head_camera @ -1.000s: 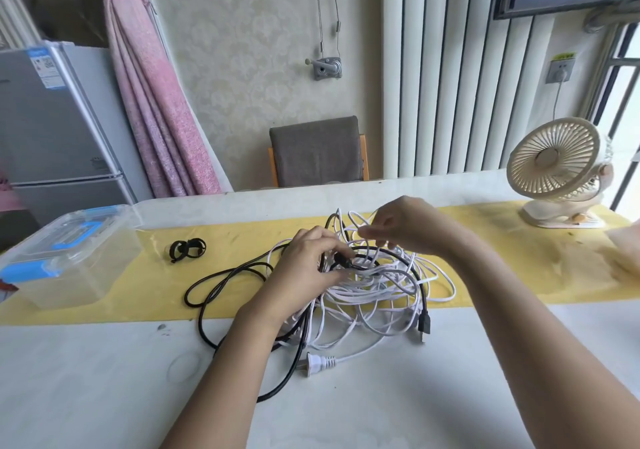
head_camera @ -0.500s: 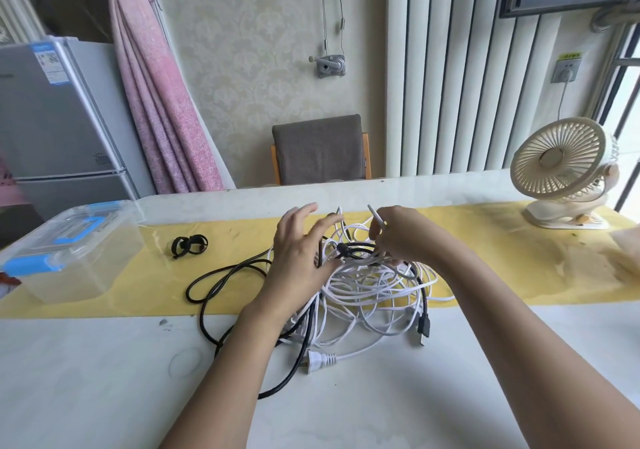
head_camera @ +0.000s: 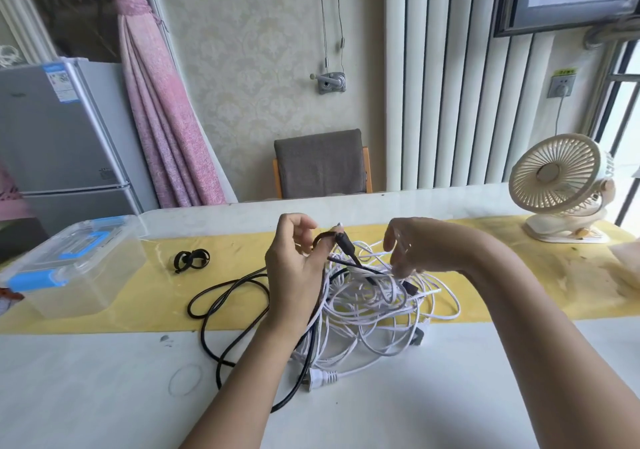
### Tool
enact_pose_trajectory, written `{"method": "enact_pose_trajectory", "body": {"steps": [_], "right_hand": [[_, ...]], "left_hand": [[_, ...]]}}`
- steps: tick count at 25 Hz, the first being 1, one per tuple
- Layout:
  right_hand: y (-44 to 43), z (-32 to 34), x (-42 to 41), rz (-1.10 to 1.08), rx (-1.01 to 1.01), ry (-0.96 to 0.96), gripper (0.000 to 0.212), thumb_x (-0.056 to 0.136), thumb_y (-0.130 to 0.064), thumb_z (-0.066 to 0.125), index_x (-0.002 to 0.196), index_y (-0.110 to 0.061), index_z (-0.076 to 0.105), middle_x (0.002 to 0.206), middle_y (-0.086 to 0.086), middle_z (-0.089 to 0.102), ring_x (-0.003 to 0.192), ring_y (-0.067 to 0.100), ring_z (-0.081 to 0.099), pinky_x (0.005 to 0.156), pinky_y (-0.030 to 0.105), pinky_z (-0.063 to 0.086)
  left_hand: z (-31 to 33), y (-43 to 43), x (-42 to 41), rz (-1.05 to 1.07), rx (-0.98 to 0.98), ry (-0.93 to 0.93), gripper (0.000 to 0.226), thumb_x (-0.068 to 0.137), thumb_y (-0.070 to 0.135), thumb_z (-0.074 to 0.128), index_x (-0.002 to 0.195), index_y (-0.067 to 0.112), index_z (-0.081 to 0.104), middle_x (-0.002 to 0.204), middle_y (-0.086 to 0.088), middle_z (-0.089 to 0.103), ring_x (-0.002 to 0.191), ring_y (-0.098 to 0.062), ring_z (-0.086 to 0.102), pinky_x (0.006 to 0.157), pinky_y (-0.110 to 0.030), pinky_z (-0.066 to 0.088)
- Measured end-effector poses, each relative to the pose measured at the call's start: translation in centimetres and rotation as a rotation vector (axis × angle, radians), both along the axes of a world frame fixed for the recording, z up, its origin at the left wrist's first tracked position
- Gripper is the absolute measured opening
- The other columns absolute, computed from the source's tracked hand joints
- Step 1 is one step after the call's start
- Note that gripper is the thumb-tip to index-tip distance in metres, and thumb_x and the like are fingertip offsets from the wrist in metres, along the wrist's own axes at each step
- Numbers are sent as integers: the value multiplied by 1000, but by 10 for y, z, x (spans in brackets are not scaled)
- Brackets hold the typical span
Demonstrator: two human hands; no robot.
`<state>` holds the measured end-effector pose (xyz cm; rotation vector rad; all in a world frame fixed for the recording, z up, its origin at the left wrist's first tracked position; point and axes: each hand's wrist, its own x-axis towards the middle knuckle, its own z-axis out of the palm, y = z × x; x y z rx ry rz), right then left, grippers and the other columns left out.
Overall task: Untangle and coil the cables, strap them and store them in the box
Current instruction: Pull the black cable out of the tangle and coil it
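Since the earlier frame, the left grip (head_camera: pixel 294 272) has risen off the pile and now pinches the plug end of the thin black cable (head_camera: pixel 347 247) between thumb and fingertips, holding it above the tangle. The right grip (head_camera: pixel 420 247) has let go of the white end it pinched. It is now released, fingers spread and hanging loosely over the heap; whether the fingertips touch a strand cannot be told.

The tangled white cable bundle (head_camera: pixel 374 313) lies on the white worktop (head_camera: pixel 104 396), partly on the yellow runner (head_camera: pixel 519 275), with the black cable threaded through it and looping out to the left. A white two-pin plug (head_camera: pixel 322 377) lies at the near edge of the heap.

The clear plastic storage box with blue latches (head_camera: pixel 76 275) stands at the left edge, lid on. Black looped straps (head_camera: pixel 191 258) lie on the runner between box and heap, touching neither. A cream desk fan (head_camera: pixel 557 178) stands at the far right.
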<state>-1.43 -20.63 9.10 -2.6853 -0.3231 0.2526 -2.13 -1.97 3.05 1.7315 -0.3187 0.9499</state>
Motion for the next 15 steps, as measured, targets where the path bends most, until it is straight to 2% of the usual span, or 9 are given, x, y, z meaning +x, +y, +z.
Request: {"method": "enact_pose_trajectory", "body": {"steps": [1, 3, 5, 7, 9, 10, 12, 14, 15], "right_hand": [[-2, 0, 0, 14, -80, -55, 60, 73, -13, 74, 126, -19, 46, 114, -1, 59, 97, 21, 59, 84, 35, 49], [0, 0, -1, 97, -76, -122, 80, 72, -11, 75, 138, -32, 34, 127, -6, 48, 111, 18, 52, 89, 32, 45], [6, -4, 2, 206, 49, -77, 69, 81, -8, 68, 135, -39, 39, 121, -13, 57, 101, 11, 60, 80, 25, 47], [11, -11, 6, 206, 133, -80, 45, 89, -19, 61, 126, -41, 47, 102, -15, 65, 81, 7, 66, 67, 21, 47], [11, -14, 11, 165, 114, -138, 24, 91, -29, 59, 113, -37, 55, 92, -9, 65, 69, 11, 64, 60, 21, 43], [11, -15, 13, 130, 71, -172, 14, 91, -30, 58, 105, -32, 60, 91, -4, 65, 66, 12, 61, 59, 23, 42], [12, -16, 17, 14, 38, -264, 15, 93, -27, 55, 97, -20, 68, 90, 5, 66, 64, 15, 55, 60, 27, 40], [12, -14, 18, -124, 206, -382, 18, 94, -22, 51, 93, -14, 67, 82, 9, 66, 68, 22, 60, 60, 27, 40], [13, -12, 17, -170, 325, -457, 17, 94, -19, 49, 92, -13, 65, 78, 9, 67, 66, 21, 61, 58, 25, 41]], "left_hand": [[-1, 0, 2, 30, -7, 64, 33, 78, 51, 67, 81, 22, 53, 58, 9, 46, 54, -7, 42, 55, -19, 34], [-4, 4, 8, -85, -41, 201, 38, 72, 62, 65, 76, 24, 60, 52, 9, 54, 50, -5, 48, 56, -23, 39], [-4, 5, 13, -406, -163, 275, 24, 68, 49, 74, 72, 26, 70, 69, 9, 70, 71, -8, 66, 74, -23, 51], [1, 2, 12, -587, -194, 280, 2, 71, 25, 75, 70, 26, 73, 85, 5, 75, 91, -10, 68, 84, -19, 49], [4, 1, 8, -651, -194, 287, 5, 73, 18, 78, 74, 20, 73, 91, -1, 75, 93, -12, 68, 81, -18, 49], [5, 2, 7, -697, -205, 297, 10, 72, 21, 79, 78, 18, 73, 92, -3, 74, 91, -14, 68, 80, -18, 50], [1, 6, 9, -802, -172, 376, 36, 71, 39, 76, 93, 12, 70, 94, -5, 73, 89, -17, 68, 80, -22, 52], [-4, 8, 9, -824, -47, 493, 46, 77, 43, 68, 103, 6, 65, 95, -5, 72, 89, -15, 69, 81, -23, 51], [-7, 8, 10, -796, 30, 532, 35, 83, 33, 65, 103, 5, 64, 96, -7, 72, 90, -12, 68, 82, -22, 50]]}}
